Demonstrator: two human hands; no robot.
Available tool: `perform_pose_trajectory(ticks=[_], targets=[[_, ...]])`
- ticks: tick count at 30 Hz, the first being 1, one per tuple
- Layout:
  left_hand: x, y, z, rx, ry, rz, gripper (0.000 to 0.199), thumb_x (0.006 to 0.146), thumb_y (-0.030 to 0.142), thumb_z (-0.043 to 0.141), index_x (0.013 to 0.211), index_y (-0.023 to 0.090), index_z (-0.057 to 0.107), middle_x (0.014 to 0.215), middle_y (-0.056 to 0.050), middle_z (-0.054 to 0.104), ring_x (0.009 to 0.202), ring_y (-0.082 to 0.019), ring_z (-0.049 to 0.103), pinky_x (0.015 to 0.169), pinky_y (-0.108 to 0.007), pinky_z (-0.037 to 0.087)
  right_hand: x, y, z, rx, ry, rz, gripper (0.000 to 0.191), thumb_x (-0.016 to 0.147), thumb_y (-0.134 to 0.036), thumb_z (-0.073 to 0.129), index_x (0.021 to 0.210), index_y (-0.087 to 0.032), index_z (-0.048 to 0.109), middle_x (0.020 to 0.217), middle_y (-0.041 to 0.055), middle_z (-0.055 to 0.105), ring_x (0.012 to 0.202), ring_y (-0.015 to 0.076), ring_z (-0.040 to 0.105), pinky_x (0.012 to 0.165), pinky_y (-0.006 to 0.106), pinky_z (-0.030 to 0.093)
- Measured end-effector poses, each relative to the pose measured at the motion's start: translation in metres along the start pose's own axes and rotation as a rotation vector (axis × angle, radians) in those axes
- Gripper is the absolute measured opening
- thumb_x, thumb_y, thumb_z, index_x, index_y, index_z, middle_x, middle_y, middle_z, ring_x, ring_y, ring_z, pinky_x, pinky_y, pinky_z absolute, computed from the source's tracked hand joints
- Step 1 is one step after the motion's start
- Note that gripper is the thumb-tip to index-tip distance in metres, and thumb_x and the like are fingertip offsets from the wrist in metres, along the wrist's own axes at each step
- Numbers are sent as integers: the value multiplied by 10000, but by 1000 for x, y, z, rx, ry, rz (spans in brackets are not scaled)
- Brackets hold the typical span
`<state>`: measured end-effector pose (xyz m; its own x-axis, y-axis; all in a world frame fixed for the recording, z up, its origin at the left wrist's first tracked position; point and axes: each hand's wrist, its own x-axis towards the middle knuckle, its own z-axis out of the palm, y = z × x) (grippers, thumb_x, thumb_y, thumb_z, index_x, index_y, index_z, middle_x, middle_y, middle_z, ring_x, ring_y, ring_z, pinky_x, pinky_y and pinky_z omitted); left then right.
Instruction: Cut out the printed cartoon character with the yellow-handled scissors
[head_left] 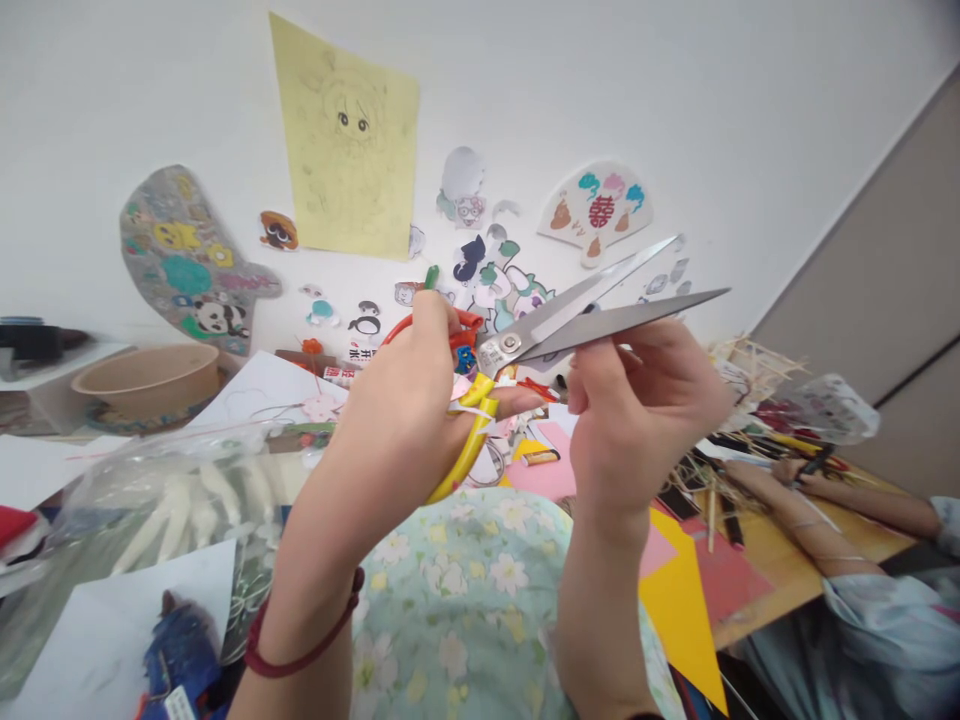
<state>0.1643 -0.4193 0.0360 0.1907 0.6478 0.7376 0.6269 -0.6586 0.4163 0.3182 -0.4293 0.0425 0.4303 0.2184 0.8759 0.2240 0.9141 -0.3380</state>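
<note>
A large pair of scissors (511, 343) is held up before me, its metal blades spread apart and pointing right. One handle is red and the other yellow (469, 455). My left hand (401, 400) is closed around these handles. A small green tip (432, 277) sticks up above its knuckles, and a blue bit (466, 359) shows beside the fingers. My right hand (637, 410) is closed at the lower blade, thumb and fingers pinched along its edge. Whether anything else is in that pinch is hidden.
Paper cut-outs and a yellow drawing (352, 140) hang on the white wall. A tan bowl (150, 380) and a clear plastic bag (195, 500) are at left. Pink and yellow paper (679, 600) lies at right. Another person's forearms (795, 520) rest on the table there.
</note>
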Motion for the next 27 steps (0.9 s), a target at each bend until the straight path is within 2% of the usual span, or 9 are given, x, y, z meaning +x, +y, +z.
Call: perform_pose_trajectory(ticks=[11,15,22,27], targets=[[0,0,-1,-15,12,-29,475,792,488,756,1022,227,432,928,-67,626,844,-250,682,600,-318,468,2,2,-6,128,-166,185,37,825,-216,729,789,-225,730,556,-68,627,382,62,532,353,207,381],[-2,2,-3,-25,-6,-1,451,845,531,695,1032,231,414,949,-74,635,857,-257,687,591,-330,474,5,6,-8,209,-211,222,50,792,-229,773,806,-212,729,666,-52,706,366,56,541,318,201,353],[-3,4,-4,-64,-10,13,431,869,540,666,1017,234,400,923,-69,634,876,-256,687,615,-340,506,2,6,-8,97,-196,200,120,817,-321,756,814,-227,680,734,-45,668,400,29,460,340,213,337],[-1,0,-2,-98,-19,-35,489,794,516,753,995,241,403,929,-70,632,930,-284,692,619,-345,526,-2,4,-2,107,-162,200,165,814,-342,767,817,-235,641,632,-64,561,398,33,423,345,214,319]])
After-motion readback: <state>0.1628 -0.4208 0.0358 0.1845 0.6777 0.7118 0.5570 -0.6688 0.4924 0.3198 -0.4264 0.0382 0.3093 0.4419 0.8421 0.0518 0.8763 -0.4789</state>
